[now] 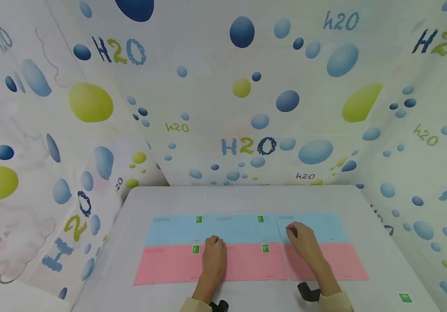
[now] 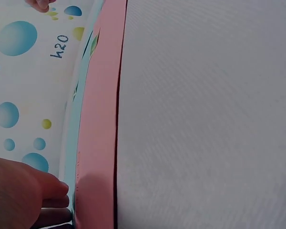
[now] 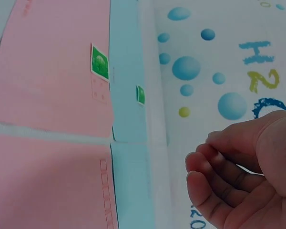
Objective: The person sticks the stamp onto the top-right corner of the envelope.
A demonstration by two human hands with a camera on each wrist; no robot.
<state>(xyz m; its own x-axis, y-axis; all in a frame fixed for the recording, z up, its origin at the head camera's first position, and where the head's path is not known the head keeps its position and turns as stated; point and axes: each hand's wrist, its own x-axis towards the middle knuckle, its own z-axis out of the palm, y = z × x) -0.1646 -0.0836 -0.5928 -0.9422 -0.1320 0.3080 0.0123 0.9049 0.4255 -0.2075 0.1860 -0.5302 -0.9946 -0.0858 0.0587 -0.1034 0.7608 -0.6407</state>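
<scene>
Three blue envelopes (image 1: 176, 232) form a row behind three pink envelopes (image 1: 169, 268). Green stamps (image 1: 265, 248) mark the two left envelopes of each row. My left hand (image 1: 214, 258) is over the middle pink envelope (image 2: 101, 119), fingertips by the seam with the blue row. Its fingers are bent downward, with no object showing in them. Over the left part of the right-hand blue envelope (image 1: 313, 221) is my right hand (image 1: 303, 242). In the right wrist view its fingers (image 3: 199, 185) curl loosely towards the thumb, and nothing shows between them.
A loose green stamp (image 1: 405, 297) lies at the table's front right. The white table (image 1: 247, 199) backs onto a cloth (image 1: 208, 86) printed with bubbles and H2O lettering, which also hangs at both sides. Black wrist cameras (image 1: 309, 292) sit by both wrists.
</scene>
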